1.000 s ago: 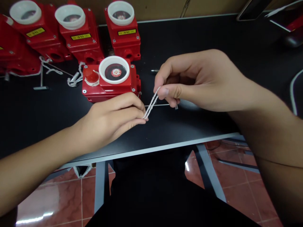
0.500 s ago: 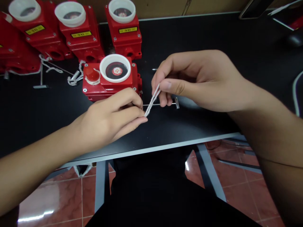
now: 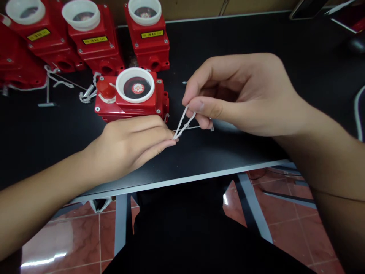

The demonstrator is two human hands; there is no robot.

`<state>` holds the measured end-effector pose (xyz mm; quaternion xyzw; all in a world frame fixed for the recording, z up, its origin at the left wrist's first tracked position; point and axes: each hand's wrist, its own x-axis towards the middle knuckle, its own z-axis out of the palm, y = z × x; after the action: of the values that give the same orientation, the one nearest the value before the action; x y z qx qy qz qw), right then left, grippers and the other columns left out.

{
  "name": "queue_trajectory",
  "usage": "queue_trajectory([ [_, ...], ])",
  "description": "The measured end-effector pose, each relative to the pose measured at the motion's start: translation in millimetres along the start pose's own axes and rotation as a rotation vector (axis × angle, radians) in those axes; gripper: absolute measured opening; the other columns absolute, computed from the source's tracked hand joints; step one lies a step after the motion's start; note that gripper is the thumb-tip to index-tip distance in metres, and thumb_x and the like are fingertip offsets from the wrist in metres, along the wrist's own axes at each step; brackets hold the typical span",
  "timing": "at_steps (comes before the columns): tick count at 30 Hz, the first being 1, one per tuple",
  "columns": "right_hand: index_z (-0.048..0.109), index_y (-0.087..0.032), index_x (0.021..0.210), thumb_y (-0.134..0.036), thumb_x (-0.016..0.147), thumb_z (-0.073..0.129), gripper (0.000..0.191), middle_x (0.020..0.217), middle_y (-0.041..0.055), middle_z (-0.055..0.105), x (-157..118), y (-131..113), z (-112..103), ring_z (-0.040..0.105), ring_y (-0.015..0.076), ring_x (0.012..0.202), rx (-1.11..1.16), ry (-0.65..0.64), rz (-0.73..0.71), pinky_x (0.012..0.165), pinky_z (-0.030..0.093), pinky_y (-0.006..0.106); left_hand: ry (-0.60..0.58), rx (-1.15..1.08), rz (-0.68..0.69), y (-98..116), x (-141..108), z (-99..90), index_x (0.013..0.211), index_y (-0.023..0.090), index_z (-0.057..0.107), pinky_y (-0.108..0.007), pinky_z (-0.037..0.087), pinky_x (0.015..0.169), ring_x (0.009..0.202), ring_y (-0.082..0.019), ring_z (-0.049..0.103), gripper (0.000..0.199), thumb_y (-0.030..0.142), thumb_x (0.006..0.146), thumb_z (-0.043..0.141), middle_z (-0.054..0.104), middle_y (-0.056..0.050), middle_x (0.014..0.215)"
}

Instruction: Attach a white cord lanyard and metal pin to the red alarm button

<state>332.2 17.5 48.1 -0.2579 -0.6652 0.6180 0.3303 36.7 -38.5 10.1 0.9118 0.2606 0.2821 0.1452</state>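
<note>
A thin white cord runs between my two hands, its strands spread into a narrow loop. My left hand pinches the lower end of it in front of a red box with a white-ringed round window and a red knob. The upper end is between the thumb and fingers of my right hand. Behind the cord a thin metal rod reaches rightward, its far end partly hidden under my right fingers.
Several more red boxes with white rings stand at the back left of the black table. A small metal T-bar and white cord lie before them. A dark flat device is at the back right.
The cord's strands have spread from lying close together into an open loop. The fingers of my left hand lie closer together, and the right hand's fingers have shifted slightly.
</note>
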Motion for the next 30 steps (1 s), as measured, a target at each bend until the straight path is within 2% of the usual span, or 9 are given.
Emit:
queue_trajectory([
  [2, 0.088, -0.024, 0.101, -0.039, 0.102, 0.117, 0.032, 0.094, -0.0014, 0.084, -2, 2, 1, 0.076, 0.0132, 0.077, -0.071, 0.050, -0.056, 0.074, 0.068, 0.028, 0.012, -0.019, -0.006, 0, 1, -0.6, 0.133, 0.033, 0.092, -0.037, 0.079, 0.096, 0.104, -0.025, 0.095, 0.015, 0.026, 0.124, 0.083, 0.096, -0.005, 0.124],
  [6, 0.094, -0.026, 0.107, -0.045, 0.111, 0.108, 0.023, 0.111, 0.0025, 0.087, -3, 9, -4, 0.083, 0.0158, 0.087, -0.318, 0.068, -0.170, 0.084, 0.071, 0.031, 0.085, -0.009, 0.002, -1, 3, -3.5, 0.133, 0.041, 0.095, -0.033, 0.080, 0.088, 0.102, -0.021, 0.092, 0.015, 0.032, 0.123, 0.088, 0.096, -0.001, 0.128],
  [10, 0.098, -0.027, 0.115, -0.036, 0.123, 0.090, 0.015, 0.119, 0.0062, 0.092, -2, 12, -9, 0.085, 0.0192, 0.092, -0.644, 0.008, -0.237, 0.090, 0.070, 0.035, 0.195, 0.030, 0.071, -3, 4, -8.4, 0.131, 0.031, 0.095, -0.022, 0.073, 0.084, 0.099, -0.014, 0.091, 0.014, 0.024, 0.119, 0.095, 0.097, 0.003, 0.122],
  [13, 0.097, -0.025, 0.118, -0.029, 0.125, 0.083, 0.016, 0.120, 0.0067, 0.093, -1, 11, -8, 0.084, 0.0198, 0.094, -0.767, 0.017, -0.263, 0.097, 0.068, 0.037, 0.221, 0.056, 0.063, 0, 3, -11.8, 0.125, 0.027, 0.092, -0.022, 0.070, 0.084, 0.097, -0.012, 0.089, 0.009, 0.026, 0.118, 0.097, 0.096, 0.003, 0.119],
  [19, 0.086, -0.027, 0.101, -0.036, 0.122, 0.086, 0.022, 0.111, 0.0062, 0.088, 2, 14, -6, 0.082, 0.0191, 0.088, -0.720, 0.111, -0.265, 0.094, 0.065, 0.040, 0.194, 0.039, -0.071, 9, 4, -11.7, 0.114, 0.033, 0.088, -0.034, 0.071, 0.080, 0.090, -0.017, 0.087, 0.012, 0.031, 0.114, 0.101, 0.093, 0.003, 0.113],
  [22, 0.083, -0.030, 0.096, -0.046, 0.119, 0.092, 0.030, 0.107, 0.0059, 0.088, 4, 15, -6, 0.079, 0.0208, 0.086, -0.679, 0.158, -0.276, 0.091, 0.064, 0.042, 0.203, 0.026, -0.074, 7, 6, -10.1, 0.116, 0.034, 0.090, -0.037, 0.074, 0.083, 0.094, -0.021, 0.090, 0.009, 0.033, 0.114, 0.098, 0.094, 0.000, 0.116],
  [26, 0.084, -0.031, 0.096, -0.062, 0.117, 0.096, 0.039, 0.113, 0.0073, 0.091, 0, 10, -3, 0.078, 0.0267, 0.092, -0.709, 0.196, -0.164, 0.101, 0.068, 0.049, 0.165, 0.003, -0.034, 6, 6, -11.2, 0.125, 0.036, 0.093, -0.036, 0.077, 0.081, 0.095, -0.021, 0.091, 0.009, 0.031, 0.118, 0.091, 0.096, -0.001, 0.121],
  [28, 0.085, -0.030, 0.098, -0.058, 0.117, 0.098, 0.036, 0.113, 0.0068, 0.090, -1, 10, -1, 0.078, 0.0269, 0.094, -0.713, 0.183, -0.165, 0.101, 0.067, 0.047, 0.162, -0.027, -0.053, 8, 7, -11.8, 0.126, 0.039, 0.094, -0.037, 0.079, 0.083, 0.095, -0.023, 0.092, 0.010, 0.034, 0.118, 0.091, 0.097, -0.001, 0.120],
  [30, 0.087, -0.028, 0.100, -0.050, 0.118, 0.097, 0.030, 0.112, 0.0062, 0.089, -1, 14, 0, 0.079, 0.0249, 0.094, -0.709, 0.155, -0.193, 0.098, 0.064, 0.044, 0.149, -0.046, -0.121, 11, 11, -10.9, 0.132, 0.042, 0.095, -0.041, 0.082, 0.089, 0.106, -0.028, 0.095, 0.016, 0.047, 0.117, 0.093, 0.096, -0.003, 0.119],
])
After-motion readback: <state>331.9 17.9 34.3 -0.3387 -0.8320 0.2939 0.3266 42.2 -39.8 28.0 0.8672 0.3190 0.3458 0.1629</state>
